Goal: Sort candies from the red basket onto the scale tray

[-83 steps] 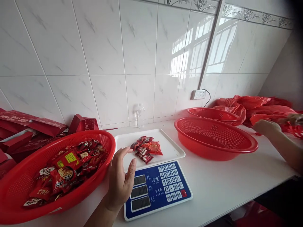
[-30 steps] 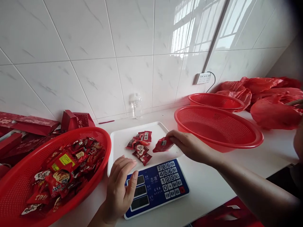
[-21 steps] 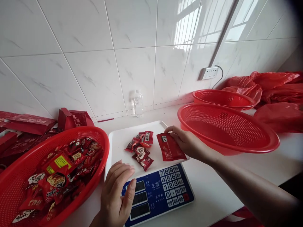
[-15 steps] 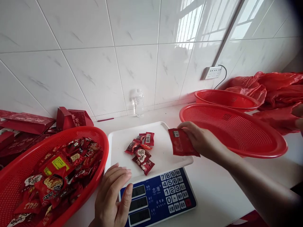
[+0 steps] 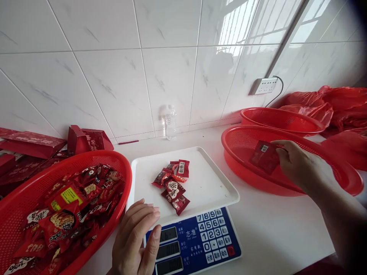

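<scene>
My right hand (image 5: 301,166) pinches a dark red packet (image 5: 264,156) by its right edge, holding it over the near red basket (image 5: 243,183) on the right. My left hand (image 5: 136,236) has its fingers stretched out, holding nothing, beside the blue digital scale (image 5: 197,244) and at the near left corner of its white tray (image 5: 212,179). On that tray lie several small red wrapped snacks (image 5: 174,187) in a loose cluster. To the left, a big red basket (image 5: 126,172) holds a heap of red snack packets (image 5: 65,225).
Behind the right basket sits another red basket (image 5: 249,114), with red plastic bags (image 5: 344,110) further right. A clear bottle (image 5: 171,124) stands by the tiled wall. Red boxes (image 5: 91,141) are piled at the back left. A power strip (image 5: 265,86) is on the wall.
My right hand has moved right with the red packet, from the tray's right edge to over the near right basket. My left hand stays in nearly the same place, and the view has shifted slightly.
</scene>
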Demonstrator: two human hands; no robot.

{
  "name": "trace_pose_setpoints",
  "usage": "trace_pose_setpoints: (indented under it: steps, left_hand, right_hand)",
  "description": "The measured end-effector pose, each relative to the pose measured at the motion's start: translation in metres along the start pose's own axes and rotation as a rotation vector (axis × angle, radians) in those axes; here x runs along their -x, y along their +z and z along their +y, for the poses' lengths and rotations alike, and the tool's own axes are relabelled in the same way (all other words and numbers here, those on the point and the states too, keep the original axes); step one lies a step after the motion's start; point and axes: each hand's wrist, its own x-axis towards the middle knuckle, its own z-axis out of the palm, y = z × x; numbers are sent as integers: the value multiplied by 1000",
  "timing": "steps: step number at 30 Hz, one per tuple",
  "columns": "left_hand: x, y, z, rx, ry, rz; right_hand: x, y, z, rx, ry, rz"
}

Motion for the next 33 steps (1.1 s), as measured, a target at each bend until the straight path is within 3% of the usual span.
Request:
trace_pose_setpoints:
  steps: [5, 8, 11, 15, 22, 26, 33]
  left_hand:
    - [-5, -2, 2, -35, 21, -8]
    - [-6, -3, 3, -44, 35, -13]
    - [-7, -4, 3, -42, 43, -11]
    - [-8, -3, 4, -43, 48, -10]
    - [-9, -3, 4, -63, 48, 0]
    - [-8, -2, 4, -63, 51, -10]
    - [-6, 0, 4, -27, 57, -21]
  right_hand:
    - [1, 12, 13, 57, -23, -122]
    - [2, 13, 6, 26, -95, -98]
    - [3, 9, -20, -102, -176, -92]
    - [10, 5, -76, -336, -361, -234]
    - [18, 13, -159, -528, -665, -770]
    - [10, 20, -176, -509, -709, -845]
    - [10, 23, -184, -491, -741, -850]
